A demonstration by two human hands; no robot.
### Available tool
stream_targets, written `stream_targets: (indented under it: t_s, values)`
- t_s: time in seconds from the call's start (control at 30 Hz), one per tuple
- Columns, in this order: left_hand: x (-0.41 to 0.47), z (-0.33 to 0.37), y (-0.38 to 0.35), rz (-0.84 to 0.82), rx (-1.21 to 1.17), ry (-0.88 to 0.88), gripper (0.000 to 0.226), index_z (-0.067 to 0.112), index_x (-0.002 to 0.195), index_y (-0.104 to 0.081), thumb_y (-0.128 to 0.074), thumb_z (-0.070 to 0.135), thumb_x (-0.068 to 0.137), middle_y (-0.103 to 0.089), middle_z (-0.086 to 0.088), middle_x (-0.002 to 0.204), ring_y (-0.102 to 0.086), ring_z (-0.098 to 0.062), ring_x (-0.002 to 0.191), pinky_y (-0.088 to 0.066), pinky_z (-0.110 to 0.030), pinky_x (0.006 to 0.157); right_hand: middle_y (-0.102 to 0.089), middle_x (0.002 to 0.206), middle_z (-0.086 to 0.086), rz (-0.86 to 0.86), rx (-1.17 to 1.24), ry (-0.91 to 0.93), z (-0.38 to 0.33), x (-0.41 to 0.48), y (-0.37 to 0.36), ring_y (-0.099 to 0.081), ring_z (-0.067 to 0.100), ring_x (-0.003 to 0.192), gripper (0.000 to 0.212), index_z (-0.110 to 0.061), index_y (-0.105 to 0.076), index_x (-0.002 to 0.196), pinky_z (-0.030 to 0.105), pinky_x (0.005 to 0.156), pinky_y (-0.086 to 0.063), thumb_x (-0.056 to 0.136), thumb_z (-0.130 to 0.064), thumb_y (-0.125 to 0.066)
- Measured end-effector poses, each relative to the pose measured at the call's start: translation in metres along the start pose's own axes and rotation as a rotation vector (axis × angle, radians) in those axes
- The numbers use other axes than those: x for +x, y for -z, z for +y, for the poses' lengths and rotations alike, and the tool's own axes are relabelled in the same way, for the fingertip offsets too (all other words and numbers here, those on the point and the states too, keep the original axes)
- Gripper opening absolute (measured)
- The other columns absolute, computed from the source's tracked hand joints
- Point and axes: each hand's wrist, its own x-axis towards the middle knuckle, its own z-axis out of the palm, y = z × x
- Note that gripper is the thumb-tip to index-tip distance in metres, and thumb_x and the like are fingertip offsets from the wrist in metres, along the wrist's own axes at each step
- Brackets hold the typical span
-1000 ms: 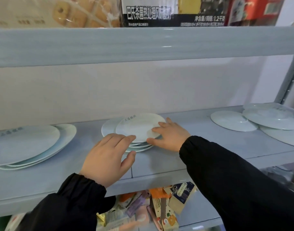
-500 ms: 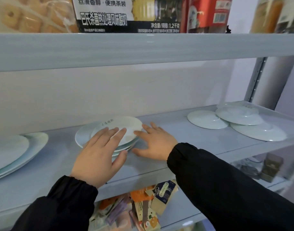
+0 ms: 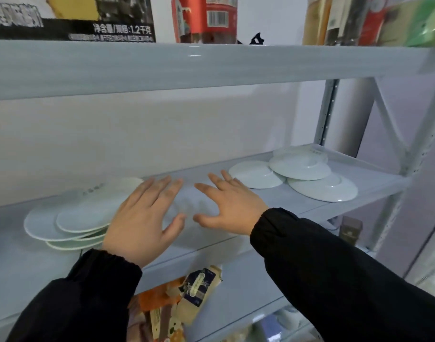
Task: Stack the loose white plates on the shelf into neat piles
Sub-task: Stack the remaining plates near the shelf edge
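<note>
Both hands have lifted off the plate pile (image 3: 70, 218); left hand (image 3: 145, 215) and right hand (image 3: 230, 206) hover open-fingered, holding nothing.

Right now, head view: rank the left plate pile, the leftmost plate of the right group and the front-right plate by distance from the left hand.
1. Plate pile, beside the left hand.
2. Leftmost plate, beyond the right hand.
3. Front-right plate, far right.

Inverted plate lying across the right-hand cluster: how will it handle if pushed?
Likely rigid and breakable: the plate looks glazed ceramic. Its glossy surface is probably slippery. Perched on two neighbours, it may slide or rock if pushed.
</note>
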Motion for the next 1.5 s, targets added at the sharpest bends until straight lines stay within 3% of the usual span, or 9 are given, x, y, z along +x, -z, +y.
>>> stream_targets:
  t_s: [0.47, 0.93, 1.13, 1.3, 1.5]
  values:
    - [0.071, 0.128, -0.064, -0.087, -0.061, -0.038, 0.065, 0.026, 0.148, -0.038, -0.036, 0.053, 0.090, -0.047, -0.002, 0.147, -0.040, -0.028, 0.137, -0.038, -0.049, 0.107, -0.004, 0.167, 0.000, -0.028, -0.001, -0.151, 0.158, -0.069, 0.032, 0.009, 0.022, 0.152, 0.089, -0.044, -0.012, 0.155, 0.040, 0.123, -0.002, 0.077, -0.082, -0.034]
    - [0.126, 0.230, -0.115, -0.093, -0.072, -0.020, 0.068, 0.024, 0.149, -0.038, -0.031, 0.056, 0.089, -0.048, -0.003, 0.146, -0.038, -0.028, 0.138, -0.036, -0.045, 0.109, -0.004, 0.167, -0.001, -0.025, 0.011, -0.171, 0.275, -0.105, 0.049, 0.008, 0.020, 0.152, 0.086, -0.047, -0.012, 0.154, 0.038, 0.122, -0.002, 0.079, -0.080, -0.037]
    - [0.147, 0.251, -0.129, -0.091, -0.052, -0.033, 0.067, 0.021, 0.149, -0.038, -0.034, 0.050, 0.089, -0.051, -0.004, 0.143, -0.042, -0.030, 0.135, -0.040, -0.046, 0.106, -0.007, 0.167, 0.002, -0.014, 0.018, -0.153, 0.305, -0.113, 0.055, 0.006, 0.022, 0.153, 0.083, -0.044, -0.016, 0.155, 0.040, 0.123, -0.005, 0.082, -0.076, -0.040]
    - [0.166, 0.251, -0.146, -0.073, -0.037, -0.053, 0.062, 0.020, 0.148, -0.040, -0.059, 0.030, 0.090, -0.052, -0.005, 0.140, -0.045, -0.030, 0.132, -0.044, -0.044, 0.102, -0.007, 0.167, 0.003, -0.006, 0.018, -0.149, 0.317, -0.112, 0.058, 0.006, 0.023, 0.153, 0.082, -0.042, -0.017, 0.155, 0.041, 0.123, -0.005, 0.084, -0.075, -0.041]
    - [0.201, 0.239, -0.165, -0.111, -0.040, -0.090, 0.065, 0.022, 0.149, -0.036, -0.060, 0.027, 0.089, -0.050, -0.002, 0.142, -0.043, -0.026, 0.131, -0.044, -0.042, 0.101, -0.006, 0.167, 0.003, -0.012, 0.018, -0.148, 0.321, -0.106, 0.055, 0.008, 0.023, 0.152, 0.085, -0.044, -0.016, 0.155, 0.041, 0.123, -0.004, 0.080, -0.078, -0.037]
